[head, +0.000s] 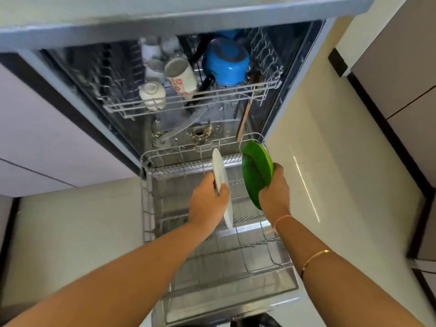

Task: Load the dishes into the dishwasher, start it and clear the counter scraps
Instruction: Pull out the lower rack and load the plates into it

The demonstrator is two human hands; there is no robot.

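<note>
My left hand [208,199] gripping white plate [220,178] edge-on, right hand [274,188] gripping green plate [256,171], both upright at centre frame over lower rack [151,208], no legible writing

The lower rack [151,208] is pulled out in front of the dishwasher [70,95]. Two plates [220,166] stand side by side above it. Cups [180,76] and a pot [226,61] sit in the upper rack [188,103] behind.

My left hand [208,204] covers the middle of the white plate [218,169]. My elbows run off the bottom edge, and the cups [152,90] up top are blurred (count unclear).
</note>
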